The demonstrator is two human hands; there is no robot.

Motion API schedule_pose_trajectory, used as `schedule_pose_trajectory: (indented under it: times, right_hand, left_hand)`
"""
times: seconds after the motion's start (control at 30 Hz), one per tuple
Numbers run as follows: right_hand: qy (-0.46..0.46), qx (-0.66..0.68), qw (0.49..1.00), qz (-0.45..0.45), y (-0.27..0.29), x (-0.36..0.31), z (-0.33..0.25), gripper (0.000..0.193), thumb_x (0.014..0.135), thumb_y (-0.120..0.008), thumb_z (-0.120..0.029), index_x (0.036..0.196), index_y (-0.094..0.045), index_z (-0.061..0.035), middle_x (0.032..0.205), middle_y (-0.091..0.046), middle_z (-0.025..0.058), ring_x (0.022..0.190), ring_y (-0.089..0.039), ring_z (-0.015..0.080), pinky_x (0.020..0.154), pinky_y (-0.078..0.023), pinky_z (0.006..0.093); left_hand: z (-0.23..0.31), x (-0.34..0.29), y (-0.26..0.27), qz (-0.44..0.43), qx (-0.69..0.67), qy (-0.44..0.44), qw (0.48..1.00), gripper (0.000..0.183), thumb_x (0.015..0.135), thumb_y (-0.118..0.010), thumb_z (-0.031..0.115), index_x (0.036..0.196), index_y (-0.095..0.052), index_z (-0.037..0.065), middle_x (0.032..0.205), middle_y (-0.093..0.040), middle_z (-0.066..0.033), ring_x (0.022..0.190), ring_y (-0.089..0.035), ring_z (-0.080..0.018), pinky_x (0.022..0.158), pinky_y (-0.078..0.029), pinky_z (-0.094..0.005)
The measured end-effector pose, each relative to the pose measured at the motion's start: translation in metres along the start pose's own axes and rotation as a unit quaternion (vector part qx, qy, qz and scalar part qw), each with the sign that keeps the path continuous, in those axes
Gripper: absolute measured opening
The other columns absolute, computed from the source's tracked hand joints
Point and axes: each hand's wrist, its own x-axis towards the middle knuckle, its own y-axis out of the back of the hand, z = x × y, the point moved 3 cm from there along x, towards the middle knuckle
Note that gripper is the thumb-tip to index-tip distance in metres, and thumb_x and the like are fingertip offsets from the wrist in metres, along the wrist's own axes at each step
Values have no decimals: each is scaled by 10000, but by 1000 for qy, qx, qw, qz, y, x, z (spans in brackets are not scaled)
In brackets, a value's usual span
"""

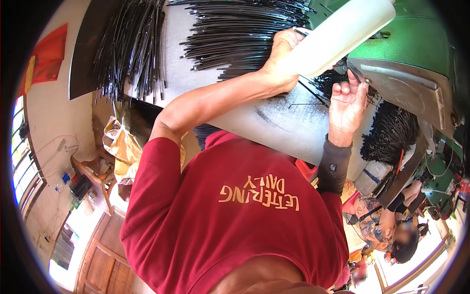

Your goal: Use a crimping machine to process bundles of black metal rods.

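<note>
— Grey worktable (274, 122) is strewn with black rods (235, 29), the green machine (421, 54) cut off at the edge.

— And the hands?

— Left hand (281, 54) grips a white plastic bottle (338, 34), its base hidden. Right hand (346, 100) curls at the machine's metal plate (406, 88); I cannot tell what it holds.

- My left hand (280, 56) grips a white plastic bottle (338, 32), but the bottle's top runs off the top of the picture.
- The bottle hides my left fingers.
- The fingertips (348, 88) of my right hand (346, 105) slip under the metal lip of the green machine (416, 49) (I can't tell what they touch there).
- The black rods (245, 29) run off the top too.
- A person's face at the bottom right is blurred.
</note>
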Motion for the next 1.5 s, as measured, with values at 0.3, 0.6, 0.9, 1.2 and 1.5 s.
schedule_pose_trajectory:
  times: [0.3, 0.6, 0.9, 1.2, 1.5]
  right_hand:
    - [-5, -36, 998, 57, 4, -2, -5, 262, 966, -501, -299, 1084, -553, -71, 1060, -640, 133, 689, -523, 115, 667, -483, 340]
    - [-117, -119, 984, -62, 2, -36, -32, 442, 991, -433, -318, 1230, -500, 47, 1059, -624, 148, 724, -590, 144, 654, -531, 317]
    - [259, -839, 467, 102, 84, -59, -184, 167, 810, -631, -56, 969, -680, -63, 833, -650, 98, 671, -636, 243, 613, -493, 313]
    - [299, -860, 411, 35, 103, -40, -192, 174, 780, -659, -69, 946, -701, -100, 871, -619, 58, 776, -592, 266, 677, -484, 351]
    - [544, -729, 411, -64, 49, -26, -138, 276, 737, -706, -47, 1005, -684, -108, 775, -634, 27, 634, -593, 186, 587, -517, 316]
  left_hand:
    - [-10, 9, 5, -3, 27, -7, 1000, 348, 975, -465, 237, 1101, -462, -88, 884, -630, -244, 779, -669, -283, 747, -567, -348]
    - [36, 8, -11, 5, 18, 23, 1000, 219, 950, -488, 120, 958, -491, -99, 877, -621, -269, 750, -675, -347, 705, -597, -412]
    - [25, -39, -24, -75, 36, 198, 977, 243, 948, -519, 168, 1073, -547, -39, 849, -654, -178, 747, -682, -259, 706, -582, -365]
    - [20, -55, -22, -132, -17, 235, 963, 176, 927, -570, 227, 913, -551, 53, 813, -636, -112, 690, -651, -204, 692, -553, -349]
    - [28, -53, -33, -104, -75, 214, 968, 201, 904, -599, 264, 894, -544, 71, 767, -559, -59, 666, -548, -160, 632, -468, -320]
